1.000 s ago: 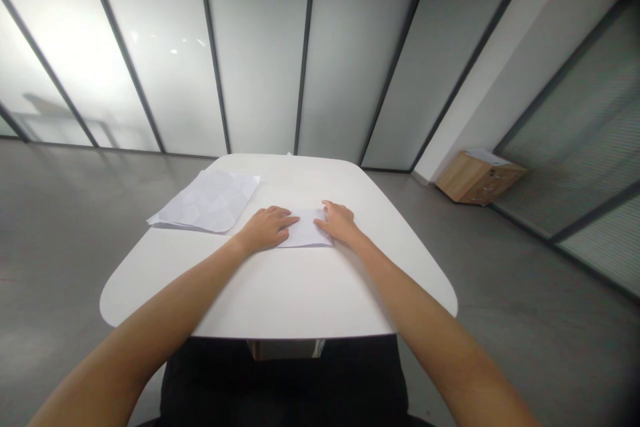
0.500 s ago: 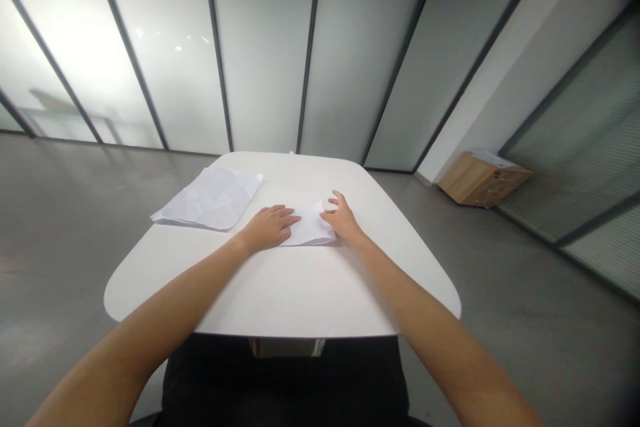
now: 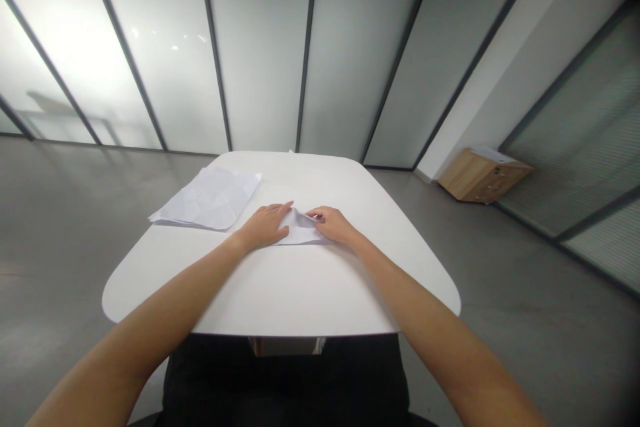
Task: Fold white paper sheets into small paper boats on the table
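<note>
A folded sheet of white paper [image 3: 302,235] lies on the white table between my hands, one layer of it raised into a ridge. My left hand [image 3: 265,224] rests flat over the paper's left side, fingers stretched and thumb apart. At the right side, my right hand [image 3: 334,223] pinches the lifted layer between thumb and fingers. Part of the paper's right end is hidden beneath that hand.
On the table's left side lies a stack of creased white sheets [image 3: 213,197]. The white table [image 3: 300,293] has rounded corners. Past it stands a frosted glass wall [image 3: 260,47], with a wooden cabinet [image 3: 480,177] at the right on the grey floor.
My right hand has closed on the paper's right side and pulled a layer up and leftward into a ridge. My left hand stays nearly in place on the paper.
</note>
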